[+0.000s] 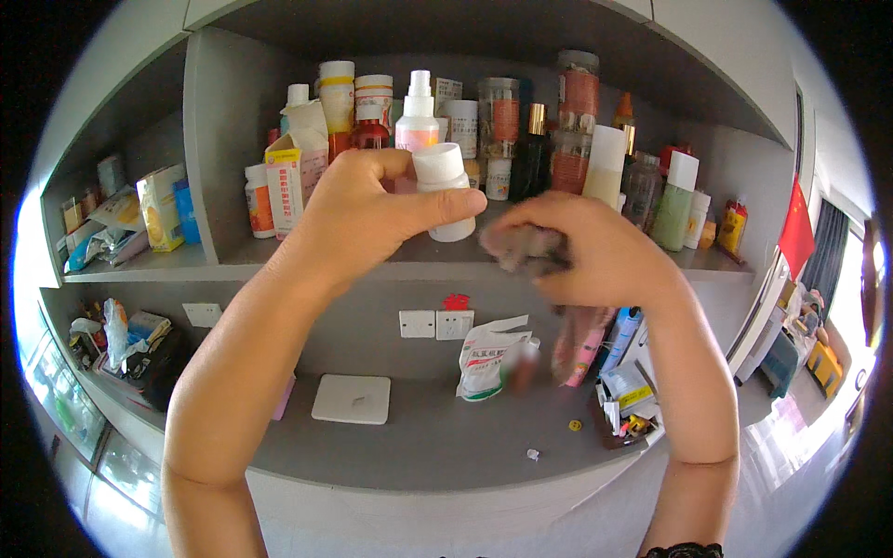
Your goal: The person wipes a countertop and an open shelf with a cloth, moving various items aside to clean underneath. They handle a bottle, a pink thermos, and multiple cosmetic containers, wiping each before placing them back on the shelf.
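At shelf height my left hand [358,209] is closed around a white plastic pill bottle [445,172] with a white cap. Its thumb lies across the bottle's front, and the other fingers are hidden behind. To the right of the bottle, my right hand [600,242] is closed on a pinkish-grey cloth [526,247], which is smeared by motion and hangs below the palm. Just behind the left hand stands a white spray bottle [419,116]. A white-capped pale bottle [605,166] and a green-filled bottle [673,216] stand behind and beside the right hand.
More bottles, jars and a white-and-yellow box [290,181] crowd the upper shelf. On the counter below lie a white flat device [352,400], a white pouch [486,363] and a small yellow round thing [576,425]. An open box of small items [628,400] sits at right.
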